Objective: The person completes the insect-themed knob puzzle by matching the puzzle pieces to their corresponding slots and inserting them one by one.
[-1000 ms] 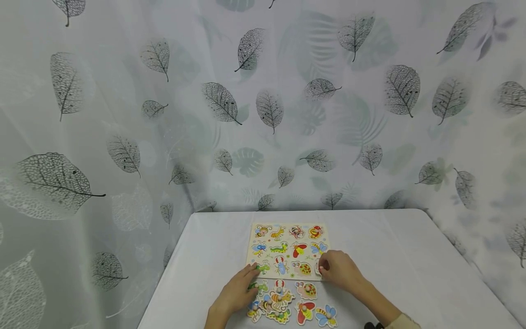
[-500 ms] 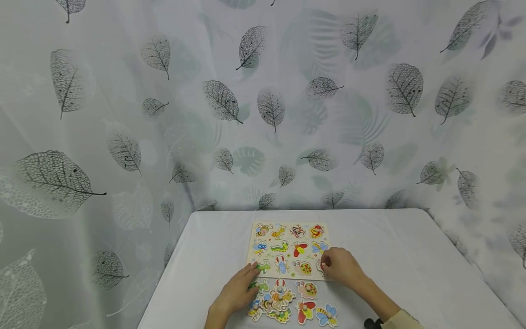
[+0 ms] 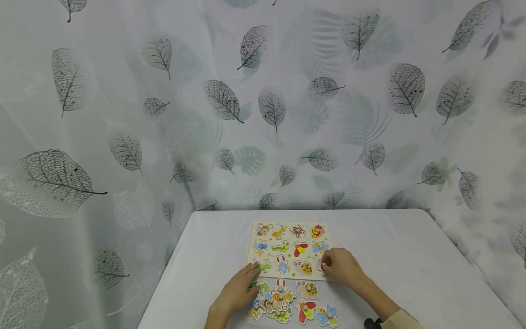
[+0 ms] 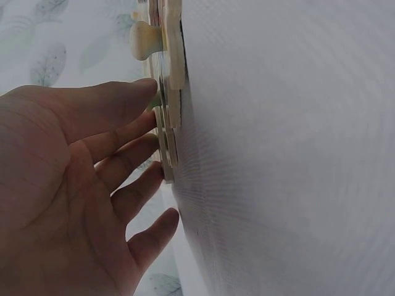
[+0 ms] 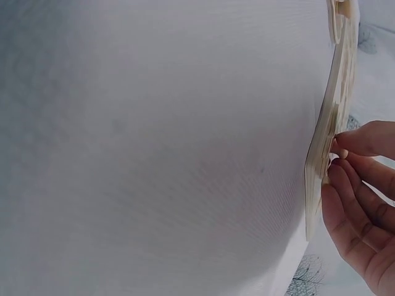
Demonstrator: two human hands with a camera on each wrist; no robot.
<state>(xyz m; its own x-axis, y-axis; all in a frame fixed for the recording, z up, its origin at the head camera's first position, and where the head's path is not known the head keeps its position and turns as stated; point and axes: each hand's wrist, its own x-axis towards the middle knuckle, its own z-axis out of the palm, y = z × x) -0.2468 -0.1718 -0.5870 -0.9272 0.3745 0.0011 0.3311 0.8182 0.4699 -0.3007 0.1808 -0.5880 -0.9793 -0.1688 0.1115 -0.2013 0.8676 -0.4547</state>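
A wooden insect peg-puzzle board (image 3: pixel 271 275) lies on the table. At its lower right corner my right hand (image 3: pixel 343 266) pinches the small knob (image 5: pixel 340 151) of a puzzle piece (image 3: pixel 320 267), mostly hidden by the fingers and low against the board. My left hand (image 3: pixel 236 289) rests at the lower left corner, fingers extended to the board's edge and thumb over a loose green grasshopper piece (image 3: pixel 263 287). In the left wrist view that hand (image 4: pixel 80 166) has its fingertips along stacked wooden edges, below a round knob (image 4: pixel 145 41).
Several loose knobbed pieces lie in front of the board: an overlapping pile (image 3: pixel 281 298), a snail piece (image 3: pixel 311 289), a red-winged insect (image 3: pixel 306 312) and a blue-winged one (image 3: pixel 327 315). A dark object (image 3: pixel 371 324) sits by the right sleeve (image 3: pixel 400 320). A leaf-print curtain (image 3: pixel 271 151) hangs behind.
My right hand has shifted very slightly right and up with the pinched piece, then held nearly still. The left hand stays put.
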